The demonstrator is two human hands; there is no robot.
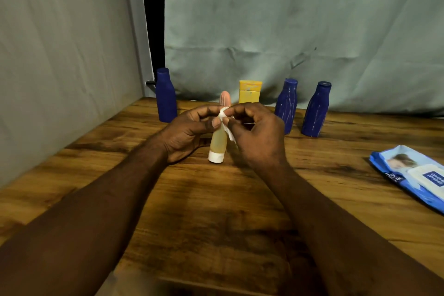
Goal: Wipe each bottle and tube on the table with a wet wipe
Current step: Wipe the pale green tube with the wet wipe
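Gripping tube (217,142) with left hand (189,132), pinching wipe (224,118) against it with right hand (259,137), leaving far bottles (165,96) (286,106) (316,110) and yellow tube (249,92) perhaps undone.

We've got a wooden counter (216,211): one blue bottle (165,96) left of our fingers (206,113), yellow tube (249,92) behind them, two more blue bottles (286,106) (316,110) right, wipes pack (408,173) far right.

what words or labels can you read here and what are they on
"mee mee": blue patch on the white flap of the wipes pack.
Darker logo left of it on the pack: too blurred to read.
Three blue bottles, yellow tube, held tube, wipe: no readable text.
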